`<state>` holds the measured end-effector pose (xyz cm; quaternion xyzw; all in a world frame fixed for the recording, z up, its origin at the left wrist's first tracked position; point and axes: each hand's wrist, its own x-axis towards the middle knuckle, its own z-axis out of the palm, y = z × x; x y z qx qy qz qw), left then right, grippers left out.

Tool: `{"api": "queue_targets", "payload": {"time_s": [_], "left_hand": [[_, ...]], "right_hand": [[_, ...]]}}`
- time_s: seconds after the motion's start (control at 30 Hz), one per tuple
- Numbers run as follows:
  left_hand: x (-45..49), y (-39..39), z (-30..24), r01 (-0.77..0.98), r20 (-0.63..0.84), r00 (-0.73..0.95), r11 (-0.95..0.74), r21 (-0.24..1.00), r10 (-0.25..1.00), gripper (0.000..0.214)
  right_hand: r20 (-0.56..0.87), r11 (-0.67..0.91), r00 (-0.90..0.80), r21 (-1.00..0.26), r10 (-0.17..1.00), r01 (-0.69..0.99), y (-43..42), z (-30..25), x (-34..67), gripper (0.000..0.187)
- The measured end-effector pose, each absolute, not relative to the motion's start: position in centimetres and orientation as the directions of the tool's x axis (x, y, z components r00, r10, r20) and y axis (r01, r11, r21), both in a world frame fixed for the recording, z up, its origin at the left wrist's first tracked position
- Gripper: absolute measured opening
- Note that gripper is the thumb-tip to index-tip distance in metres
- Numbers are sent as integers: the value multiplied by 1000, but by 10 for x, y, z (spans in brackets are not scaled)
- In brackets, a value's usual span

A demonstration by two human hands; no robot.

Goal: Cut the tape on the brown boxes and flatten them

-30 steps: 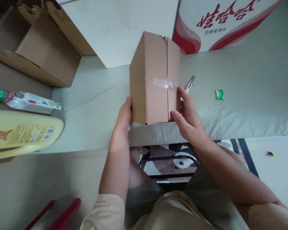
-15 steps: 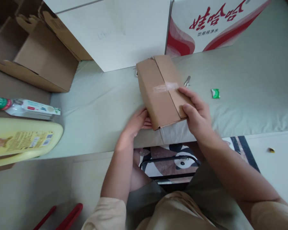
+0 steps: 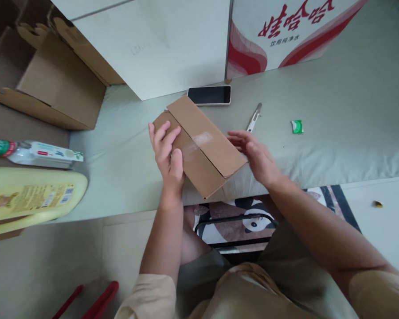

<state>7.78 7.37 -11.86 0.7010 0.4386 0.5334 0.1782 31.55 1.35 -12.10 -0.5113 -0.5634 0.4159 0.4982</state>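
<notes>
A small brown cardboard box [image 3: 208,146] with clear tape across its top seam is tilted over the pale green cloth surface. My left hand [image 3: 168,155] grips its left side, with fingers and thumb spread over the top. At the right edge of the box is my right hand [image 3: 257,157], its fingers stretched out along that side; whether they touch the box I cannot tell. Just beyond the box lies a phone [image 3: 210,95] with a dark screen. A slender white and silver tool [image 3: 254,118], perhaps a small cutter, rests near my right fingertips.
Large white boxes [image 3: 173,48] and a red-and-white carton [image 3: 282,40] stand at the back. Open cardboard boxes [image 3: 63,79], a plastic bottle [image 3: 36,153] and a yellow jug [image 3: 36,192] are at left. A green packet [image 3: 297,127] lies at right.
The box has turned and moved to the left and nearer, uncovering the phone. My left hand has gone from beneath it to its top left; my right hand has released the top.
</notes>
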Motion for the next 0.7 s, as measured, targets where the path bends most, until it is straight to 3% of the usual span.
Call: {"api": "queue_targets", "payload": {"time_s": [0.07,0.17,0.23,0.3,0.43,0.6,0.7], "left_hand": [[79,74,-120,414,592,30,-550,726,805,51],[79,74,-121,413,567,9,-520,748,824,51],[79,73,-120,424,549,6,-500,755,836,51],[78,73,-119,436,542,4,-489,755,840,53],[77,74,-118,427,545,10,-497,756,838,57],[76,75,-119,398,558,39,-525,752,829,56],[76,74,-118,403,536,32,-502,765,844,55]], "right_hand": [[150,65,173,-905,973,419,23,-135,331,48],[225,-67,261,-625,939,778,31,-150,347,49],[204,-141,261,-467,944,873,31,-154,351,54],[185,-166,255,-392,949,905,30,-154,350,45],[161,-146,216,-361,963,921,30,-149,346,24],[106,-174,230,-381,967,908,35,-151,348,46],[180,-147,260,-477,949,867,35,-144,348,34]]}}
